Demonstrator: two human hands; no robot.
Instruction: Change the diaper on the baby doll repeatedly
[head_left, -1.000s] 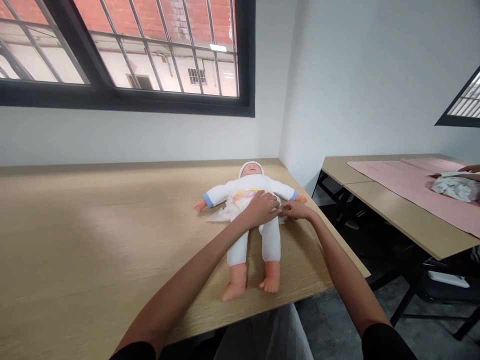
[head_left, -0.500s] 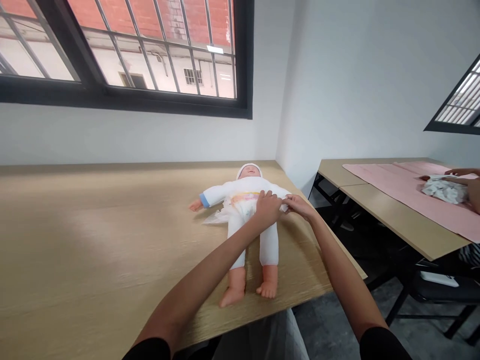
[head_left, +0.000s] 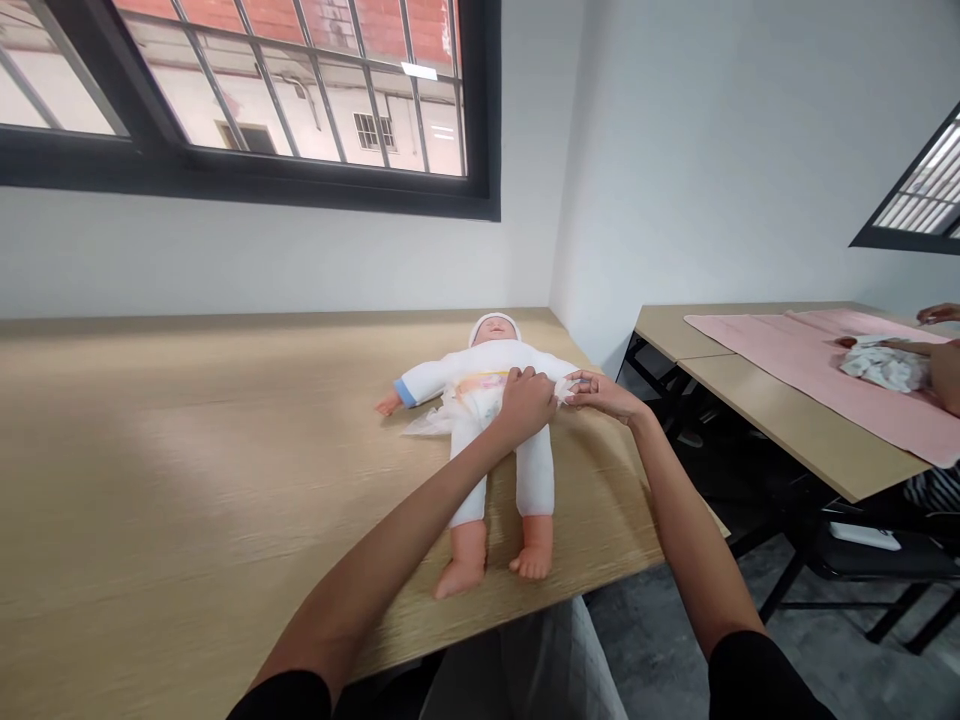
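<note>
A baby doll (head_left: 495,440) in a white suit and cap lies on its back on the wooden table (head_left: 187,450), feet toward me. A white diaper (head_left: 469,398) is around its hips, one flap spread out to the doll's left side. My left hand (head_left: 527,400) rests curled on the diaper at the doll's waist. My right hand (head_left: 598,393) pinches the diaper's side tab beside the doll's hip, fingers pressed together.
A second table (head_left: 780,420) stands to the right with a pink cloth (head_left: 810,370) and a white bundle (head_left: 885,365) on it; another person's hands (head_left: 941,345) are at it. A gap of floor separates the tables. A barred window runs along the wall.
Both hands have stayed at the doll's waist, shifting slightly. The view has drifted so that the doll sits a little further left and higher.
</note>
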